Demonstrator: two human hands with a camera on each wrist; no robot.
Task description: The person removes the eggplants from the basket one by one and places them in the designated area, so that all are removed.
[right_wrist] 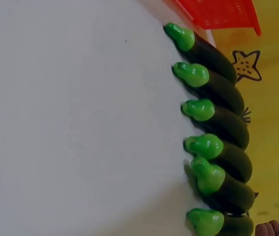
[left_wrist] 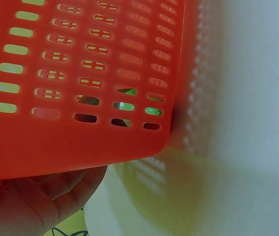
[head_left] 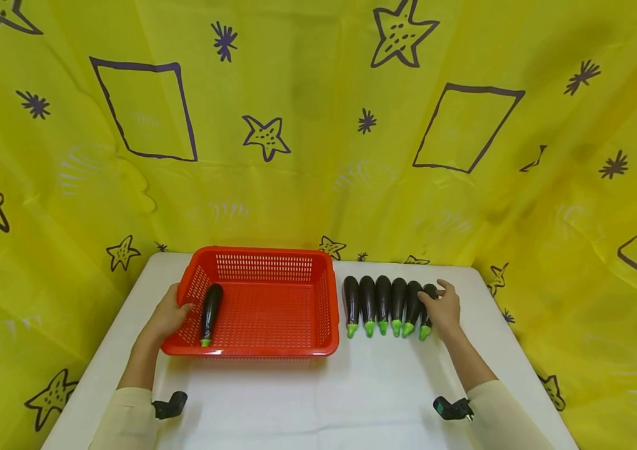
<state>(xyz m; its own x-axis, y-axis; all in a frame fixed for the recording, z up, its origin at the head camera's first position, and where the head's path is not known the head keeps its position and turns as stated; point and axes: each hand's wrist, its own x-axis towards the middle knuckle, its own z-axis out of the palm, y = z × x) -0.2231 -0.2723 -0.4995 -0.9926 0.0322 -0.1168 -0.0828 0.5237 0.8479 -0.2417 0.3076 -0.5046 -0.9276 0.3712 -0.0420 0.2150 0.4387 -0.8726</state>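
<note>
My left hand (head_left: 167,315) grips the left rim of a red plastic basket (head_left: 250,352), thumb over the edge and fingers outside. In the left wrist view, the fingers (left_wrist: 75,189) curl against the perforated wall (left_wrist: 55,142). One dark eggplant (head_left: 212,309) with a green stem end lies at the left inside the basket. To the basket's right, several eggplants (head_left: 367,306) lie side by side, green ends toward me. Over the rightmost eggplant (head_left: 426,322) my right hand (head_left: 444,309) spreads thumb and fingers. The right wrist view catches only fingertips (right_wrist: 272,229) beside that eggplant.
Everything stands on a white table (head_left: 273,406). A yellow curtain (head_left: 307,187) with drawn stars and frames closes off the back and sides. Dark wrist cameras (head_left: 170,405) sit at both sleeves. The basket's right side stands close beside the row's first eggplant.
</note>
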